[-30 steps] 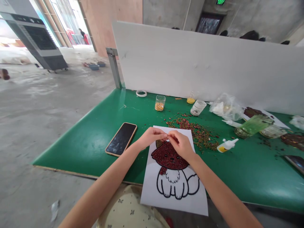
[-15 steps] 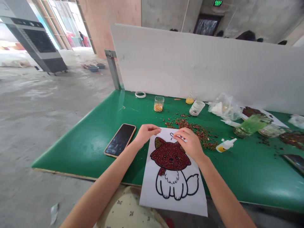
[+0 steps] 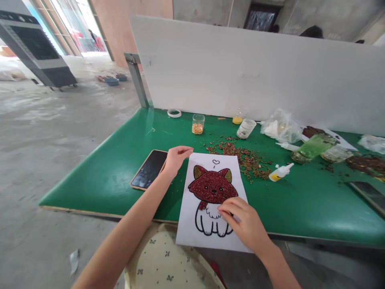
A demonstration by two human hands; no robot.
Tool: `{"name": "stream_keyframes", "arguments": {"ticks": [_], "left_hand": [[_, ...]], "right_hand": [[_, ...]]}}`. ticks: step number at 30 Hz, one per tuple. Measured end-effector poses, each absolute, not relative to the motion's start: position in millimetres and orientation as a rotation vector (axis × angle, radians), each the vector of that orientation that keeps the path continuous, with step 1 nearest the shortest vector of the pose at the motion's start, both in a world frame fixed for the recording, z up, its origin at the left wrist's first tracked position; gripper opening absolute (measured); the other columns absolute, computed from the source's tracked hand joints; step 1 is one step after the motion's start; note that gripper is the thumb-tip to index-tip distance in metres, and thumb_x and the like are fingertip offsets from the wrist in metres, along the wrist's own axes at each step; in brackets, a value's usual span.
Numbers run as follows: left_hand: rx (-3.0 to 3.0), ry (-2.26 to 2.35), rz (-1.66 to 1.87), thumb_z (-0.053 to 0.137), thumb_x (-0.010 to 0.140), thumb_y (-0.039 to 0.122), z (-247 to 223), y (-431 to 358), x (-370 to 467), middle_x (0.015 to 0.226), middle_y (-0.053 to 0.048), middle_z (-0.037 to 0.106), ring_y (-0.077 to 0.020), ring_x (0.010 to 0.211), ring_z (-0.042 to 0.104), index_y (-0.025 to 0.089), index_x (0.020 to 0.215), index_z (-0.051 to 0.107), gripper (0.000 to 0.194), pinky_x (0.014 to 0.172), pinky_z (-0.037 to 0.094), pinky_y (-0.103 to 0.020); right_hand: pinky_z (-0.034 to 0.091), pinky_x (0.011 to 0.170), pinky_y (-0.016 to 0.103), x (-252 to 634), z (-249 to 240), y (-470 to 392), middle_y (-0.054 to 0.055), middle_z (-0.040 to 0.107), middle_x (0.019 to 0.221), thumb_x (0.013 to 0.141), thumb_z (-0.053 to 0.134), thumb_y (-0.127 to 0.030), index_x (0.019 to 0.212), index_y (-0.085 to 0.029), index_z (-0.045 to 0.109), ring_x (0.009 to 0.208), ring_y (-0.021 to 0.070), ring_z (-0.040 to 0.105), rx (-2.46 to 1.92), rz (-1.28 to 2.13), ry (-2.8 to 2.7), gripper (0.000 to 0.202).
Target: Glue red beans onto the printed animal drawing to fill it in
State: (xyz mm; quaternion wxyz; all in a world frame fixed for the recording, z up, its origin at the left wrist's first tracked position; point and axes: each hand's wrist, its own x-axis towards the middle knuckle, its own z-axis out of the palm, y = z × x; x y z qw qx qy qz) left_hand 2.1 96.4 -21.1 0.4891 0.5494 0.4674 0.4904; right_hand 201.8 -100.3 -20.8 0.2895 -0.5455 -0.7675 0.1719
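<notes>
A white paper sheet (image 3: 186, 224) with a black-outlined fox drawing lies before me, its lower end past the table's front edge. Dark red grains cover the fox's head (image 3: 215, 184) and a small patch below it; the ears are greenish, while chest and legs are bare white. My left hand (image 3: 177, 160) is closed, thumb and fingers pinched at the sheet's top left corner. Over the fox's lower body, my right hand (image 3: 245, 222) is closed too, fingertips together by the chest. What it pinches, if anything, is too small to see. It hides the tail.
Loose red and green beans (image 3: 246, 158) are scattered behind the sheet. A phone (image 3: 150, 168) lies left, a glue bottle (image 3: 281, 172) right. Farther back are a jar of corn kernels (image 3: 197, 125), a tape roll (image 3: 174, 113), a tilted jar (image 3: 246, 128) and a green jar (image 3: 314, 148).
My right hand has moved from the top of the sheet down to the fox's chest, uncovering the heart and right ear. My left hand stays at the corner. The view has tilted down.
</notes>
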Motion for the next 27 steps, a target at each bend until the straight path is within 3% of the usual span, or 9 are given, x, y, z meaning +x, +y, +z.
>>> {"name": "stream_keyframes", "arguments": {"ticks": [7,20,27], "left_hand": [[1.366,1.192,1.181,0.073,0.061,0.038,-23,96,1,0.069,-0.003,0.067,-0.0138,0.064,0.056,0.015,0.073,0.07,0.026,0.062,0.042,-0.026],[1.354,1.164,1.201,0.072,0.063,0.039,-25,99,0,0.066,-0.002,0.065,-0.012,0.061,0.053,0.014,0.076,0.071,0.028,0.059,0.041,-0.025],[1.36,1.18,1.192,0.071,0.063,0.037,-23,98,1,0.065,-0.003,0.065,-0.0123,0.06,0.052,0.014,0.075,0.071,0.026,0.059,0.04,-0.026]], "right_hand": [[0.045,0.07,0.031,177,-26,-97,0.003,0.061,0.08,0.085,0.055,-0.02,0.079,-0.023,0.062,0.079,0.0181,0.056,-1.468,0.456,-2.008,0.01],[0.044,0.076,0.035,187,-22,-96,0.006,0.06,0.09,0.09,0.046,-0.024,0.096,-0.023,0.063,0.088,0.0203,0.054,-1.546,0.423,-1.984,0.018],[0.043,0.076,0.035,188,-13,-90,0.005,0.057,0.09,0.087,0.05,-0.021,0.083,-0.022,0.058,0.089,0.0204,0.052,-1.595,0.435,-2.089,0.009]]}}
